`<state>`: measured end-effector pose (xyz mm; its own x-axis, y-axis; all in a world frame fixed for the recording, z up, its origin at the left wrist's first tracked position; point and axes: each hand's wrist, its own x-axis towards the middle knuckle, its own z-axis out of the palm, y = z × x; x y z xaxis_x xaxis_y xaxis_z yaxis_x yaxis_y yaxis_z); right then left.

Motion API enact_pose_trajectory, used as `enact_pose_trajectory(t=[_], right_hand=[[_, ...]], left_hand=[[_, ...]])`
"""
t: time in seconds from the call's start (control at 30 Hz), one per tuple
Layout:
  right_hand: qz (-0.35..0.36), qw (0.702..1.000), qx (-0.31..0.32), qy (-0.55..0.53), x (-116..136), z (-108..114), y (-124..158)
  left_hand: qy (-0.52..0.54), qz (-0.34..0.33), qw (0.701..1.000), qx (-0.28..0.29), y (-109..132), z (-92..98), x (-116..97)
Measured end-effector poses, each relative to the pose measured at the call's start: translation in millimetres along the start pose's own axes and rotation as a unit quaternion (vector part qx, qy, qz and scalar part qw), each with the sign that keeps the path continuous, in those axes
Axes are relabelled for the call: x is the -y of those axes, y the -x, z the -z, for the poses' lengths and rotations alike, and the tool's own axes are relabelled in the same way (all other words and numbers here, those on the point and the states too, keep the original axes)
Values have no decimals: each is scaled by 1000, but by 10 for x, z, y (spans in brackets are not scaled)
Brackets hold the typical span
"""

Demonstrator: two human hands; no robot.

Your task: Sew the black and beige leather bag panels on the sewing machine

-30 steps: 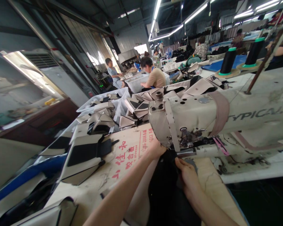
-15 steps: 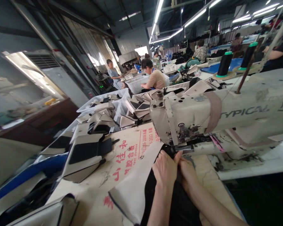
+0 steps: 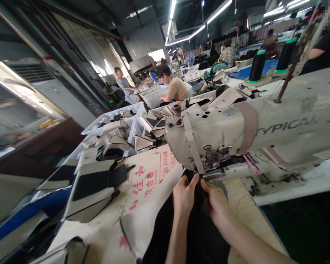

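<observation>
Under the head of the cream sewing machine (image 3: 214, 128) lies a sewn piece of black and off-white fabric (image 3: 198, 234). Its black part drapes toward me over the plywood board, and the off-white part spreads to the left. My left hand (image 3: 183, 194) pinches the black edge just in front of the presser foot, thumb on top. Close beside it on the right, my right hand (image 3: 213, 196) grips the same black fabric with bent fingers. The needle and the stitched edge are hidden behind the fingertips and machine head.
A plywood board (image 3: 143, 205) with red print surrounds the machine arm. Finished-looking black and off-white pieces (image 3: 93, 183) lie at the left. White plastic bins (image 3: 139, 128) hold more behind. Black thread cones (image 3: 257, 68) stand on the machine's far side. Several people work farther back.
My hands have moved slightly apart at the fabric edge, and the left thumb now points up toward the presser foot. The off-white part has shifted left and lower. The view has turned slightly.
</observation>
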<state>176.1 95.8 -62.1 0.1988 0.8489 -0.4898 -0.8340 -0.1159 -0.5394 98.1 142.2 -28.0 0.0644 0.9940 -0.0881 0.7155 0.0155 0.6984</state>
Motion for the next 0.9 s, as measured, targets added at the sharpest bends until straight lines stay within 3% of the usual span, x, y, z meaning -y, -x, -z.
enact_pose_trajectory(t=[0.27, 0.9], right_hand=[[18, 999, -19, 39, 15, 42, 11], [46, 995, -48, 75, -11, 107, -61]], left_hand=[[-56, -9, 998, -32, 56, 1, -73], [-55, -2, 997, -59, 68, -62, -53]])
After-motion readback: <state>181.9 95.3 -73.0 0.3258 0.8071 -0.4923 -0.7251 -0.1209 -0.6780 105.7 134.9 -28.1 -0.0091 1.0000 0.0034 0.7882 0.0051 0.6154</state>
